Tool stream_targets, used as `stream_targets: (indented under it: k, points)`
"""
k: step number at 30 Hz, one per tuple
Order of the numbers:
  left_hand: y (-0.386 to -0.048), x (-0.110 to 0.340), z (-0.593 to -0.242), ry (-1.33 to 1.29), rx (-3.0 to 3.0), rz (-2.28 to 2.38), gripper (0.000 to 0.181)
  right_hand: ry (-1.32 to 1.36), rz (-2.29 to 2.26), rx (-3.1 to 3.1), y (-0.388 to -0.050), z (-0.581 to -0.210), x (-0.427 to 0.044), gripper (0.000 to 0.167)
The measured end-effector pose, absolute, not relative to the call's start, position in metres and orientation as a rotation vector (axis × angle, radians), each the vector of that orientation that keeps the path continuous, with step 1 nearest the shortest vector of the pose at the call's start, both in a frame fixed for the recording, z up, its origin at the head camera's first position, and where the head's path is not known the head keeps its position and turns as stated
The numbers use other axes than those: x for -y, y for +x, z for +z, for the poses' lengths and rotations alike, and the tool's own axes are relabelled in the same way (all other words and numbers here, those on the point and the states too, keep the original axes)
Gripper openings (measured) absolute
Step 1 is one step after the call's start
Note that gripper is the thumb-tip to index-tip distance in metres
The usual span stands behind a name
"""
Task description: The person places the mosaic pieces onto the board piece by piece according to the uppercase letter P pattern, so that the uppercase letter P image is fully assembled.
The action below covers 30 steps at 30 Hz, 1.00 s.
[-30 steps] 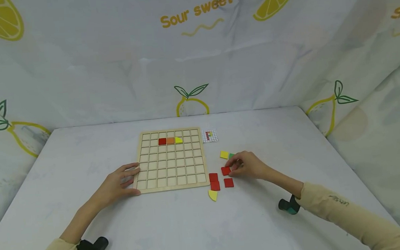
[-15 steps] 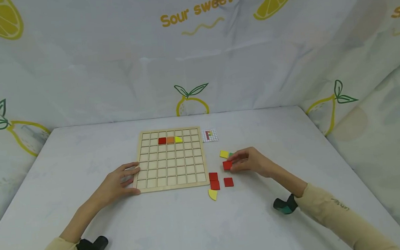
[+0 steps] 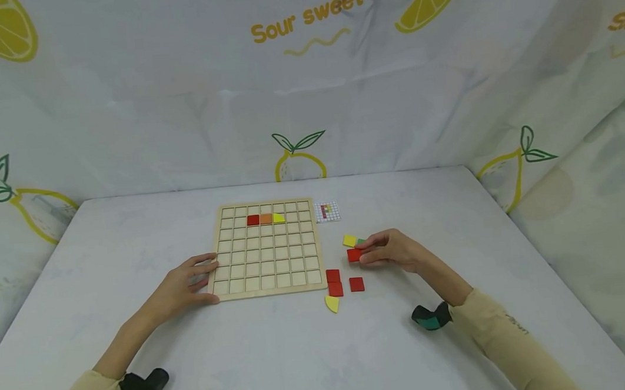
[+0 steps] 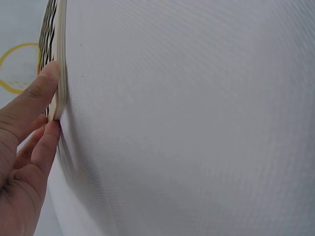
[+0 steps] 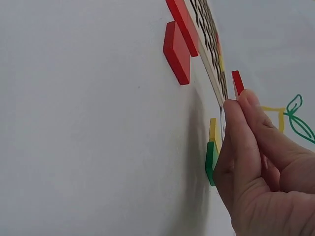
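My right hand [image 3: 395, 252] pinches a red square tile [image 3: 354, 255] between thumb and fingers. In the right wrist view that red tile [image 5: 237, 82] shows edge-on, raised off the table. My left hand [image 3: 182, 287] rests at the left edge and near corner of a wooden grid board [image 3: 269, 292], its fingers fairly straight. The left wrist view has fingertips of the left hand [image 4: 29, 128] touching the board's edge [image 4: 61, 64]. A dark red tile [image 3: 253, 220], an orange tile [image 3: 266, 218] and a yellow curved-edge tile [image 3: 279, 218] sit in the board's second row.
Right of the board lie more red tiles [image 3: 333, 276], a lone red tile [image 3: 356, 284] and a yellow quarter-round tile [image 3: 332, 303]. A yellow square tile [image 3: 349, 241] and a green tile [image 3: 361, 241] lie beyond. A small pattern card [image 3: 327, 212] is beside the board's far right corner.
My right hand has lifted the red tile from the table and moved it slightly away from me, towards the yellow and green tiles. The left hand and board have stayed still.
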<state>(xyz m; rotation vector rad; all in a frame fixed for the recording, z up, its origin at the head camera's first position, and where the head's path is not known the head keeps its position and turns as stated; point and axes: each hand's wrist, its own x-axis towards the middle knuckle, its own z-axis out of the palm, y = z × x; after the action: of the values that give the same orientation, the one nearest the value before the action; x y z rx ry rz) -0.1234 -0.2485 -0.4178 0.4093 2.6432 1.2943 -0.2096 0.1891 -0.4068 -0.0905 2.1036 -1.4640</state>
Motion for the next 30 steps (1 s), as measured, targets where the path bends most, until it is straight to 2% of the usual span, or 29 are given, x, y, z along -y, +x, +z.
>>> stream_targets:
  k: [14,30]
  points:
    - [-0.122,0.247,-0.416,0.393,-2.635,1.294,0.073,-0.068,-1.507,-2.088,-0.218,-0.407,-0.173,0.035]
    - [-0.122,0.248,-0.416,0.410,-2.653,1.272,0.072,-0.017,-1.627,-1.909,-0.242,-0.402,-0.133,0.032]
